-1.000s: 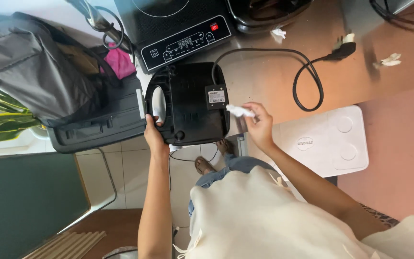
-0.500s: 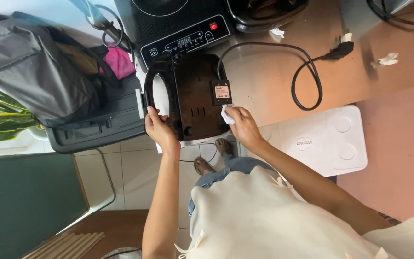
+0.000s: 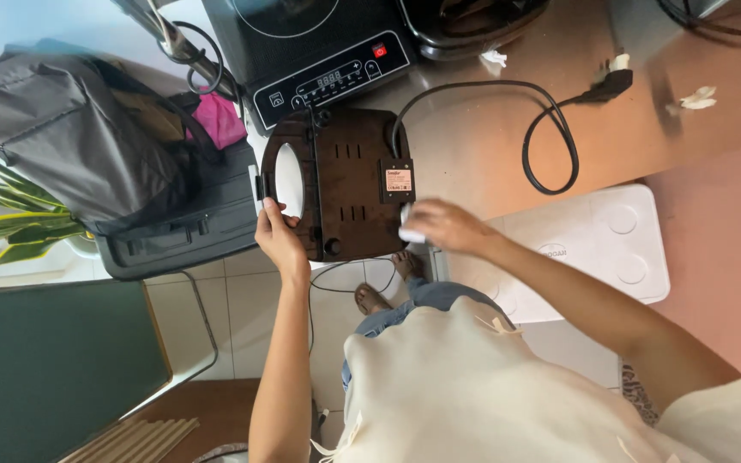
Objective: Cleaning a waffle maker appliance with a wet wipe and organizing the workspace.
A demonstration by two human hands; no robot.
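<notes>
A dark brown, boxy plastic appliance [image 3: 349, 193] is seen lying bottom-up at the near edge of the brown counter [image 3: 482, 146], its flat underside with slots and a small label turned to the camera. It is gripped at its near left corner by the left hand [image 3: 280, 240], fingers curled shut around the edge beside a white oval part [image 3: 288, 178]. The right hand [image 3: 443, 226] is laid at the near right corner of the appliance, closed on a small white wad [image 3: 411, 233], apparently a cloth or tissue, which is pressed against the appliance's edge. Both forearms are stretched forward from the body, the left nearly straight up the frame, the right angled in from the right side.

A black cord with plug [image 3: 551, 129] is looped on the counter right of the appliance. A black induction cooktop [image 3: 319, 51] is set just behind it. A white flat lid-like panel [image 3: 593, 249] is seen right of the right hand. A grey backpack [image 3: 62, 137] is resting on a dark open case [image 3: 190, 223] at the left, with something pink [image 3: 218, 122] inside; the rest of the contents cannot be made out.
</notes>
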